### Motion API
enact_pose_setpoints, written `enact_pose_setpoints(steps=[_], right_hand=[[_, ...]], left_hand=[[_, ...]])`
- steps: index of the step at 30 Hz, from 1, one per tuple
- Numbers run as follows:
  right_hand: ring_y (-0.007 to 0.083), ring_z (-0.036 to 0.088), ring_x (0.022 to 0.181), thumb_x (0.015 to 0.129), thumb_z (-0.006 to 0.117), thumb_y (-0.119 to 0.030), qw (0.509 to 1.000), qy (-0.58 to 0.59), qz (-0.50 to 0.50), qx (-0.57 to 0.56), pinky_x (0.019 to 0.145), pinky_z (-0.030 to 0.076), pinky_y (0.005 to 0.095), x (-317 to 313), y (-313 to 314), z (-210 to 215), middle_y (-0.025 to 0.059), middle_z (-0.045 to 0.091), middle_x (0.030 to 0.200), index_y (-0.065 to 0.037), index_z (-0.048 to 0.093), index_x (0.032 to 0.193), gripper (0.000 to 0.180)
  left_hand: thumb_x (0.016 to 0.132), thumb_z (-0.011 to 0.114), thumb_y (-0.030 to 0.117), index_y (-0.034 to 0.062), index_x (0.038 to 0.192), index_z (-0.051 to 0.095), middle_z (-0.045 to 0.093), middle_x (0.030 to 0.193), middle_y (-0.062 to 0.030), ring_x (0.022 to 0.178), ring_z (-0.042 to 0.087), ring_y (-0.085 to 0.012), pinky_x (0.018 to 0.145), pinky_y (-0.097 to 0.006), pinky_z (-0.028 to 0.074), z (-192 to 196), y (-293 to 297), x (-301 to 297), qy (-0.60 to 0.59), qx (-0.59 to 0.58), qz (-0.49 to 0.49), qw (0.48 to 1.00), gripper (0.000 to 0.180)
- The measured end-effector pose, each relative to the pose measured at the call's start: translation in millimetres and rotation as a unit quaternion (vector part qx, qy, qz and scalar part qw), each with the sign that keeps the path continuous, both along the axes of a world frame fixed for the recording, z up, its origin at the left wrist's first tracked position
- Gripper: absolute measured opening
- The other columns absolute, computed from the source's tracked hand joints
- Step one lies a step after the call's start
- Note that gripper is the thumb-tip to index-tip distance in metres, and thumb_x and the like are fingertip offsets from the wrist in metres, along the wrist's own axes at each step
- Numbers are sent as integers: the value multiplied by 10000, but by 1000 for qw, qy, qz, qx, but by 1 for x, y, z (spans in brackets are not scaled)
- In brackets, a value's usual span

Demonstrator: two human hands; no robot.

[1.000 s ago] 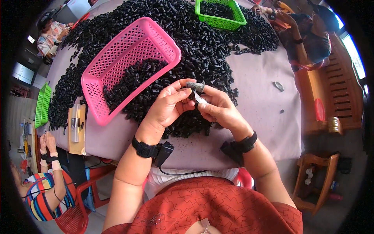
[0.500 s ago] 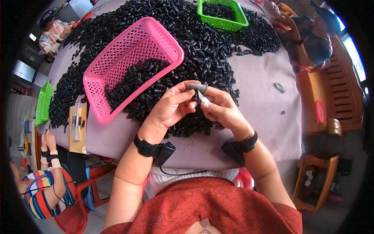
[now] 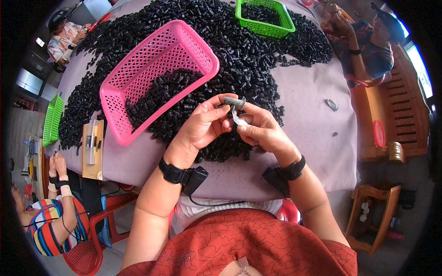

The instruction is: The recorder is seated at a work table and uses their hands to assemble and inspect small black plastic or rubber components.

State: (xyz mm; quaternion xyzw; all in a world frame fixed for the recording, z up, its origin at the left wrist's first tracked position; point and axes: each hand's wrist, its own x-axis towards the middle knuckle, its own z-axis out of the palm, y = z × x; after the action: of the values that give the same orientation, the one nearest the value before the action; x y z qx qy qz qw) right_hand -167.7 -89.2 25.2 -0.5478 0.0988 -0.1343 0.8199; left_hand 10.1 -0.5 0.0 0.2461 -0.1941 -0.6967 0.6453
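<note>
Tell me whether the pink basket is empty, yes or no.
No, many small black pieces lie inside the pink basket.

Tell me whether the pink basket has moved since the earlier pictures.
No. Against the far green basket, the pink basket keeps its place; both drift slightly rightward together in the view.

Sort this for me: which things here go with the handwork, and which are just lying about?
Seemingly in use:
- pale blade-like piece, in the right hand
- grey speckled sleeve, at the left hand
- small black parts, heaped
- pink basket, holding some

Seemingly lying about:
- greyish oval piece
- tan board bearing a clear tube
</note>
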Motion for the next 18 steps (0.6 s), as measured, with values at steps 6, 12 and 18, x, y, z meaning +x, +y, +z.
enact_pose_setpoints(steps=[6, 12, 18], right_hand=[[17, 417, 588, 943, 599, -120, 1000, 6, -3, -16, 480, 316, 171, 1, -1, -4, -36, 548, 801, -25, 360, 1447, 567], [17, 415, 576, 945, 606, -146, 1000, 3, 5, 2, 466, 310, 168, 0, -3, -5, -33, 562, 810, -25, 367, 1441, 564], [17, 416, 566, 947, 607, -160, 999, -14, 10, 28, 455, 309, 169, 1, -1, -4, -28, 580, 826, -11, 363, 1437, 567]], left_hand=[[939, 600, 94, 49, 1232, 547, 650, 951, -44, 688, 600, -98, 638, -236, 535, -2, -1, 0, -3, 4, 9, 1000, 301], [940, 598, 92, 50, 1229, 549, 650, 949, -42, 695, 595, -97, 640, -232, 525, -6, -2, 0, 9, 9, 4, 1000, 296], [940, 598, 93, 51, 1221, 552, 644, 949, -38, 695, 586, -100, 636, -231, 517, -1, 0, -1, -18, 4, 5, 1000, 288]])
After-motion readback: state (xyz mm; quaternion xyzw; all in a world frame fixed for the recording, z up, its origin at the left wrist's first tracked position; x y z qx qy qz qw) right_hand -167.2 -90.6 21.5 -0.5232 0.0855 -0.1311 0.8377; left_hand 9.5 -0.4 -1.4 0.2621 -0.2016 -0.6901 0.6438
